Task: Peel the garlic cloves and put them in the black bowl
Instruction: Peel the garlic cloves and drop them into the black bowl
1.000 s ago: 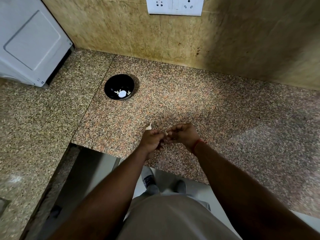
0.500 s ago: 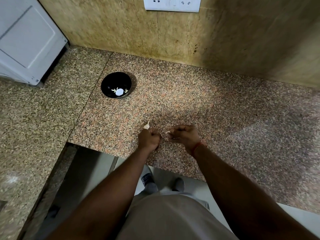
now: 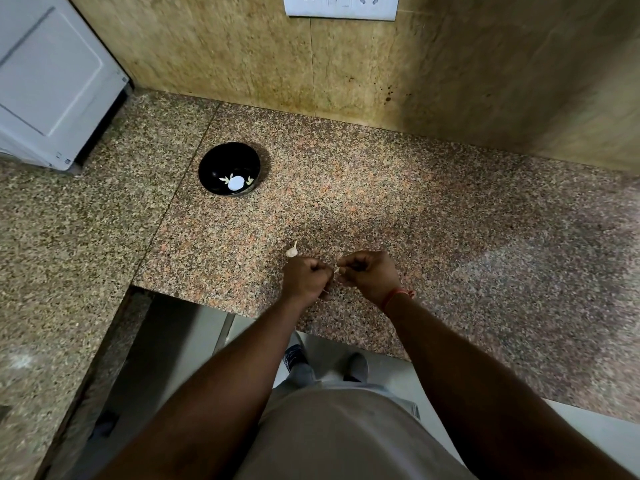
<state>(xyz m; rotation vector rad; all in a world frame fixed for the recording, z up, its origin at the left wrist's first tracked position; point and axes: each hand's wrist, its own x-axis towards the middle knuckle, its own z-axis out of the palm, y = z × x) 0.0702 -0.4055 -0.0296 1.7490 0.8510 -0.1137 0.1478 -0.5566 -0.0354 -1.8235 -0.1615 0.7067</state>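
Note:
My left hand [image 3: 304, 278] and my right hand [image 3: 369, 277] are close together above the front of the granite counter, both with fingers curled. Between them a small pale piece of garlic clove [image 3: 336, 269] shows, pinched at my right fingertips; whether my left fingers also hold it is hidden. One unpeeled garlic clove [image 3: 292, 251] lies on the counter just beyond my left hand. The black bowl [image 3: 211, 164] stands further back to the left, with a few pale peeled cloves and a bright reflection inside.
A white appliance [image 3: 52, 81] stands at the back left corner. A socket plate [image 3: 341, 6] is on the tiled wall behind. The granite counter [image 3: 450, 220] has a cut-out front edge at my waist, with the floor and my feet below.
My hands have drawn slightly apart, then stayed near each other at the same spot. The loose clove and the bowl have not moved; the camera tilted a little.

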